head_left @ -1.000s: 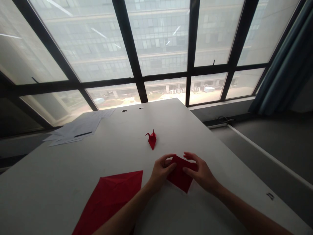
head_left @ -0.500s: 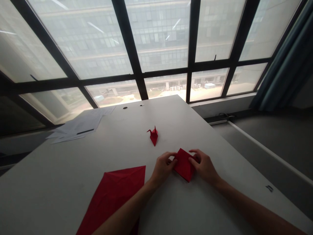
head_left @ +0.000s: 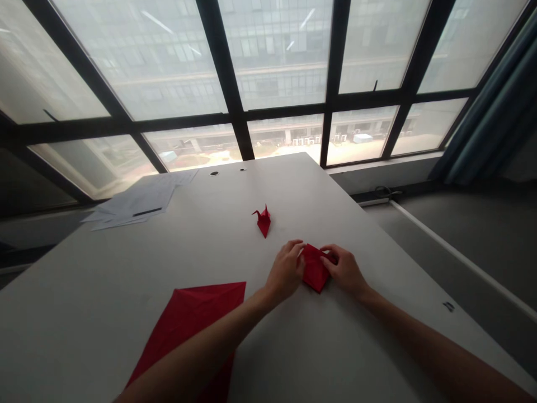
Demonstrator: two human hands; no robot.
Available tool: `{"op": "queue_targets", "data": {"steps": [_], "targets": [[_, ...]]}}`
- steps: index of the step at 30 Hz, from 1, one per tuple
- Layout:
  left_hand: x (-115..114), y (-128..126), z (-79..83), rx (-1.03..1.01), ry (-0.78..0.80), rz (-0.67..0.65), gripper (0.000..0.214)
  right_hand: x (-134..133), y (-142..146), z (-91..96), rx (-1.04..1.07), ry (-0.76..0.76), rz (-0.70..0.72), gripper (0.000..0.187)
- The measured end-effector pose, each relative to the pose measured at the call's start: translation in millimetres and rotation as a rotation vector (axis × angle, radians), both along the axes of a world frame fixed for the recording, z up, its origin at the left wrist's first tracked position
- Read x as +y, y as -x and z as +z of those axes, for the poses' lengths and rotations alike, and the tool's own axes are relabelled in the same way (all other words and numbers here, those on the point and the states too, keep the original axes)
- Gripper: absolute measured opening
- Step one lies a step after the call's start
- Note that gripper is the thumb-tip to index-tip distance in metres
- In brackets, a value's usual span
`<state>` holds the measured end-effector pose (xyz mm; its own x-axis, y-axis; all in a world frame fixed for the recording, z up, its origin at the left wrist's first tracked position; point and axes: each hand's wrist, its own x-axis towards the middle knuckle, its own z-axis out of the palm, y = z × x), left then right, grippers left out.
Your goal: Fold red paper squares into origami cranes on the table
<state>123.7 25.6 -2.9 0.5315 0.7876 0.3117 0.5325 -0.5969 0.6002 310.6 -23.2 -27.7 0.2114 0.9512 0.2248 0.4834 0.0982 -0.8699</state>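
Note:
A small folded piece of red paper (head_left: 314, 271) lies on the white table between my two hands. My left hand (head_left: 287, 270) is at its left edge, fingers curled against the paper. On the other side, my right hand (head_left: 344, 271) pinches the paper's right edge between thumb and forefinger. Farther off stands a finished red paper crane (head_left: 264, 223), its thin neck and tail pointing up. A large red sheet (head_left: 184, 322) with creases lies to the left, partly covered by my left forearm.
White papers (head_left: 138, 197) with a dark pen (head_left: 146, 212) on top lie at the table's far left. A small dark object (head_left: 448, 306) sits near the right edge. Behind the white table (head_left: 222, 224) are large windows; a blue curtain (head_left: 490, 112) hangs at right.
My left hand has shifted from a thumb-and-finger pinch to lying more along the paper's left side. My right hand keeps its pinch. The camera view has tilted slightly.

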Motion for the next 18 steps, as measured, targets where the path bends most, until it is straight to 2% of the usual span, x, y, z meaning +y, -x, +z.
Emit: {"op": "queue_targets", "data": {"steps": [2, 4, 7, 9, 13, 18], "targets": [[-2.3, -12.1, -6.5, 0.195, -0.111, -0.148, 0.044, -1.2, 0.4, 0.0, -0.056, -0.021, -0.025, 0.022], [-5.2, -19.2, -15.9, 0.346, -0.158, -0.216, 0.052, -3.1, 0.7, 0.5, -0.205, -0.035, -0.055, 0.020], [-7.8, -20.4, -25.7, 0.444, -0.185, -0.222, 0.061, -5.5, 1.2, -0.2, -0.481, -0.055, -0.053, 0.024], [-7.8, -17.4, -26.0, 0.464, -0.194, -0.222, 0.067, -6.4, 2.0, -2.5, -0.601, -0.065, 0.035, 0.037], [-4.2, -5.0, -20.4, 0.492, -0.196, -0.238, 0.075, -8.2, 3.9, -8.9, -0.762, 0.018, 0.239, 0.052], [1.2, 14.0, -20.3, 0.503, -0.191, -0.206, 0.082, -10.0, 3.7, -11.5, -0.868, 0.089, 0.288, 0.055]]}}
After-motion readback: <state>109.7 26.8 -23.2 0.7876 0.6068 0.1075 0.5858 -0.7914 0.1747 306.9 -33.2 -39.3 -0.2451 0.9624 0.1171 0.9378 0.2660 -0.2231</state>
